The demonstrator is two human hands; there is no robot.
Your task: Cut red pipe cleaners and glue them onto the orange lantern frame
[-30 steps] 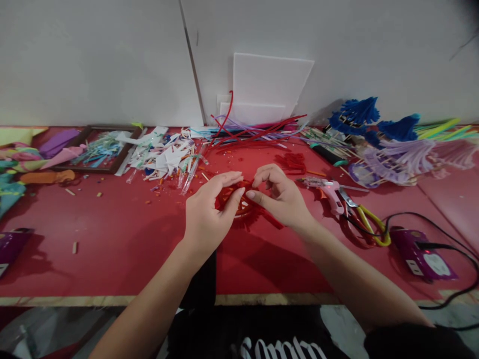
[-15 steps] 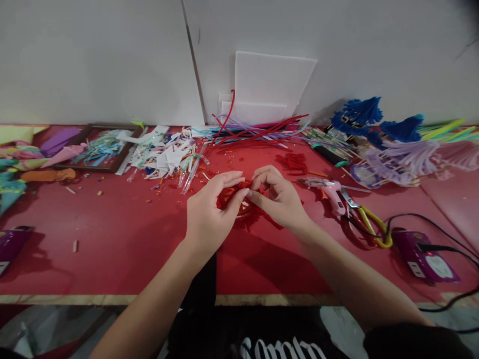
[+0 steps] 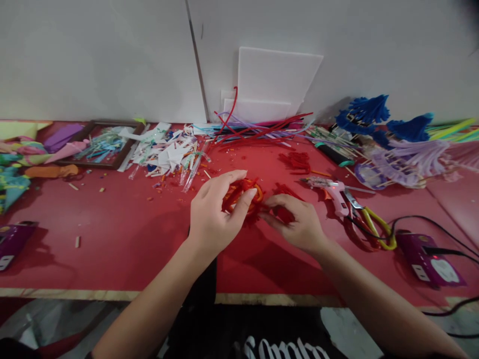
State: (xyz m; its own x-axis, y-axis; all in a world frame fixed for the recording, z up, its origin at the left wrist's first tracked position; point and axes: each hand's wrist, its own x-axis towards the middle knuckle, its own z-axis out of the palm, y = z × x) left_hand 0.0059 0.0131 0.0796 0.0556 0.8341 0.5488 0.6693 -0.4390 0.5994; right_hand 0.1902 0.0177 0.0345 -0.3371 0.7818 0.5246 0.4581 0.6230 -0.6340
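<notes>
My left hand point(image 3: 215, 212) curls around a small round piece made of red and orange pipe cleaners point(image 3: 256, 193), thumb across its near side and fingers behind it. Much of the piece is hidden by that hand. My right hand point(image 3: 299, 222) is closed in a pinch at the piece's right edge, its fingertips on a fuzzy red pipe-cleaner end. Behind the right fingers lies more red pipe cleaner point(image 3: 287, 189). Farther back is a separate red pipe-cleaner shape point(image 3: 297, 161).
At right lie a pink glue gun point(image 3: 337, 194), yellow-handled scissors point(image 3: 377, 227) and a purple power box point(image 3: 430, 262) with cables. Loose pipe cleaners point(image 3: 269, 128) line the back wall. White scraps point(image 3: 174, 154) and a brown frame point(image 3: 121, 158) are at left; blue pipe-cleaner shapes point(image 3: 407, 127) stand back right.
My right hand has moved right and slightly down, away from my left thumb to the piece's right edge. More of the red and orange piece now shows.
</notes>
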